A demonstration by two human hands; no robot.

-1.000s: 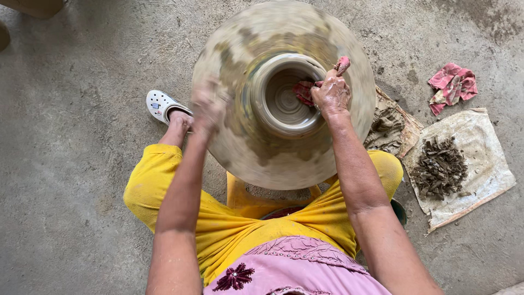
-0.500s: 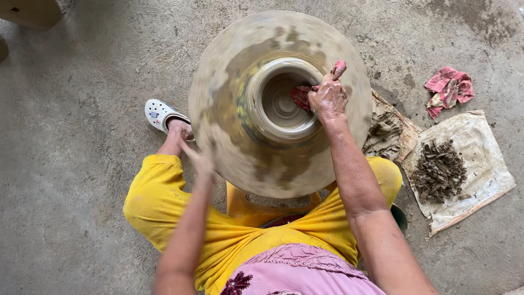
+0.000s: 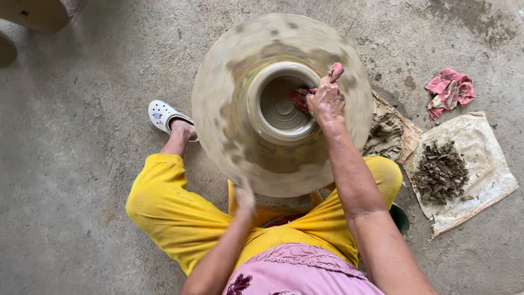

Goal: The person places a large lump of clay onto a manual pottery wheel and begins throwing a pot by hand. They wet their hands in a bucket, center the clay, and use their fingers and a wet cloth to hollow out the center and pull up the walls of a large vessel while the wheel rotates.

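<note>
A wide clay pot [image 3: 256, 147] turns in front of me, its surface blurred by the spin. My right hand [image 3: 326, 101] rests on the pot's raised rim [image 3: 256, 82] and pinches a wet red cloth [image 3: 299, 98] against it. My left hand [image 3: 245, 198] is blurred at the pot's near edge, fingers together, touching or pushing the outer wall. My legs in yellow trousers spread around the base.
A sack sheet [image 3: 486, 164] with a heap of dark clay scraps [image 3: 440, 173] lies on the right, a crumpled red rag [image 3: 449, 90] behind it. A muddy cloth [image 3: 388, 131] sits beside the pot. A white clog [image 3: 164, 114] is on my left foot. A wooden object [image 3: 33, 13] is at the top left.
My left hand has slid from the pot's left shoulder down around to its near edge. The right hand stays on the rim with the cloth. The pot keeps spinning.
</note>
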